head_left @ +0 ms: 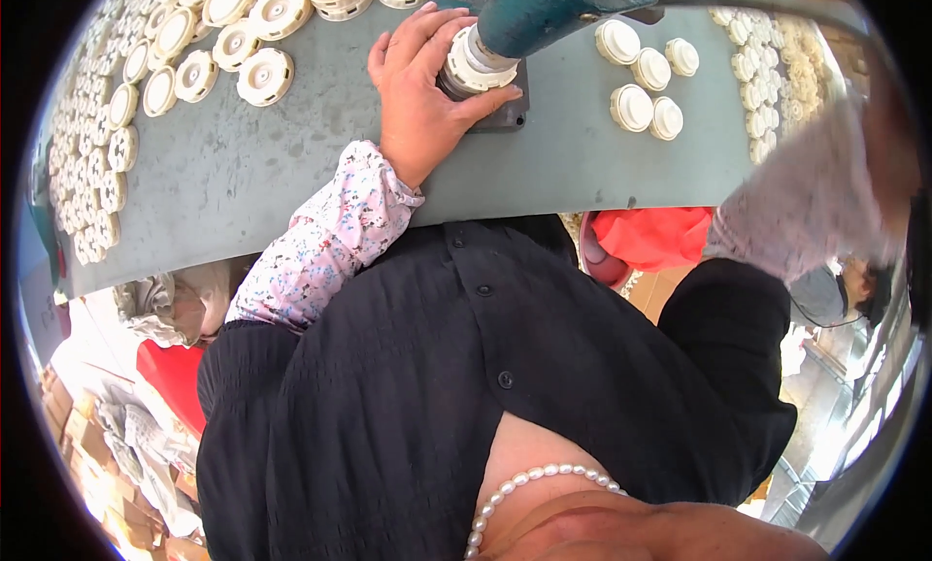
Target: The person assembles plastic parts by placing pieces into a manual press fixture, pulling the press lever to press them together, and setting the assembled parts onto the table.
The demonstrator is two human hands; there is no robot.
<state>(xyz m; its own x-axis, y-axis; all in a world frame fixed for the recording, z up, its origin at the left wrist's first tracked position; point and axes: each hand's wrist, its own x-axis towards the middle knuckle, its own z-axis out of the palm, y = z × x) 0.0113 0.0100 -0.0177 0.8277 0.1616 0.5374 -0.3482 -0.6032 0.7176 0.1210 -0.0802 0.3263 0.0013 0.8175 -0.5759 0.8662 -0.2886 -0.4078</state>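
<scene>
My left hand (419,103) is closed round a cream-white round plastic part (478,76), with the thumb along its near side and the fingers round its left. That part sits on a dark square base (512,110), directly under the head of a green press (544,17). The press head meets or nearly meets the top of the part; I cannot tell which. At the far right my right hand (888,124) is raised, badly smeared by motion, beside the outer end of a dark bar (767,0) that runs from the press. Its fingers cannot be made out.
Several larger cream discs (264,77) lie at the back left of the grey table (291,163), with many small rings (92,182) along its left edge. Several stepped round caps (633,109) lie right of the press. More small parts (757,76) line the right side.
</scene>
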